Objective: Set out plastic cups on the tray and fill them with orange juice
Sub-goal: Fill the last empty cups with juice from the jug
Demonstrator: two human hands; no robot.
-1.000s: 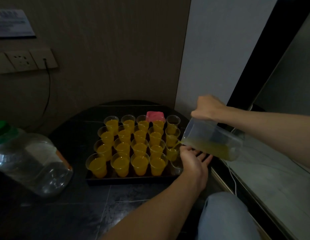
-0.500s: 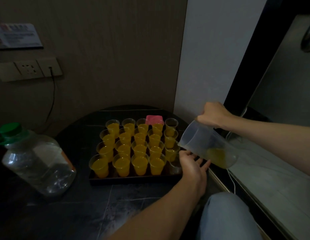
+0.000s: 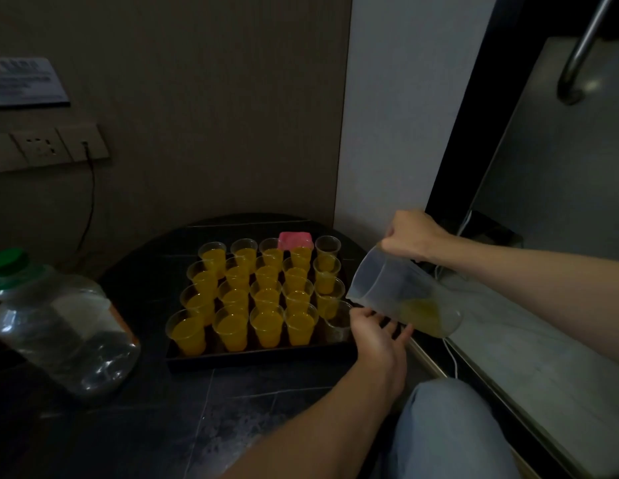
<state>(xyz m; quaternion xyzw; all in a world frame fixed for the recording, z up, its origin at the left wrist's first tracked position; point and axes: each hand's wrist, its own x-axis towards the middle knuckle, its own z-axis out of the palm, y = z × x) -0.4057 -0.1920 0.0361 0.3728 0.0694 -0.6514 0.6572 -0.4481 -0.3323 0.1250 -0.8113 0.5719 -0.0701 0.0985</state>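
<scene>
cups (image 3: 265, 327): clear plastic, packed in rows on the tray, nearly all hold orange juice; far-right-corner cup looks only part filled
empty cup (image 3: 337, 323): clear, upright, at the tray's near-right corner, no juice visible in it
tray (image 3: 253, 356): black, low-walled, sits mid tabletop toward the far edge
pitcher (image 3: 387, 292): translucent, in the air just off the tray's right edge, tipped with its mouth toward the cups, above the empty cup's side
juice (image 3: 423, 314): small yellow pool in the pitcher's low end, away from the mouth; none pouring
right hand (image 3: 410, 236): fingers curled tight on the pitcher's top side, carrying it
left hand (image 3: 377, 331): at the tray's near-right corner, under the pitcher, fingers straight and spread, gripping nothing; thumb right next to the empty cup, contact unclear
pink block (image 3: 296, 239): at the tray's far edge, behind the cups
tabletop (image 3: 156, 426): dark, glossy, rounded far edge
jar (image 3: 59, 326): big clear plastic, green lid, lying tilted at the tabletop's left edge, well apart from the tray
wall socket (image 3: 42, 146): on the wall at left, dark cable (image 3: 90, 202) hanging down from it
knee (image 3: 449, 426): in light jeans, near-right, below the tabletop edge
</scene>
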